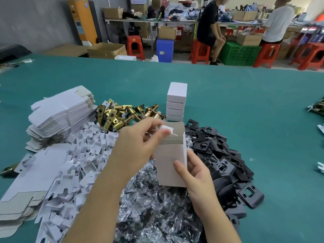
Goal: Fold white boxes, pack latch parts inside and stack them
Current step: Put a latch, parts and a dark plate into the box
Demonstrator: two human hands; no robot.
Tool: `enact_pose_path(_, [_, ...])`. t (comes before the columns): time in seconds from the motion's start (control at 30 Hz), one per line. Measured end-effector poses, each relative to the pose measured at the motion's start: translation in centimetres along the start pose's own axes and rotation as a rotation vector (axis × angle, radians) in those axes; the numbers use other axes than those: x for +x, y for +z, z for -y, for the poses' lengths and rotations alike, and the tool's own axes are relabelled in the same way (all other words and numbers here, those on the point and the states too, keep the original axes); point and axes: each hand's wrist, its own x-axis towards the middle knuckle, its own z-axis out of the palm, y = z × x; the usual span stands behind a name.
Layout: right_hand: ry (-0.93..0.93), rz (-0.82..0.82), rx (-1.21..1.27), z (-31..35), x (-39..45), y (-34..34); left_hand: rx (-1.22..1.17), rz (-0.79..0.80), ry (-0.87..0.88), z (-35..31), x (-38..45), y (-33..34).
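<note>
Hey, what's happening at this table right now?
A person is packing latch hardware into small white boxes. The right hand holds an open white box upright, while the left hand pinches a small white insert at its open top. Four closed boxes stand stacked behind. Around them lie flat box blanks, brass latches, black plates, white inserts and clear bags on the green table.

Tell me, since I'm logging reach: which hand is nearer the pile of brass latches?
Left. The left hand is just in front of the brass latches, pinching a white piece at the box's top; the right hand grips the box lower, farther away.
</note>
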Motion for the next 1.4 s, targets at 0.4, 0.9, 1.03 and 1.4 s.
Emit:
enact_pose_path(0.4, [0.011, -0.01, -0.005, 0.0, 0.0, 0.2, 0.368, 0.08, 0.144, 0.6, 1.7, -0.4])
enact_pose_path(0.9, [-0.023, 0.016, -0.05, 0.3, -0.2, 0.5, 0.4, 0.274, 0.014, -0.8, 1.3, 0.2])
enact_pose_path(1.03, [-0.025, 0.046, -0.066, 0.4, -0.3, 0.8, 0.494, 0.261, -0.054, -0.7, 1.2, 0.0])
enact_pose_path(1.4, [-0.016, 0.004, 0.023, 0.8, -0.1, 1.0, 0.315, -0.082, 0.172, -3.8, 0.5, 0.5])
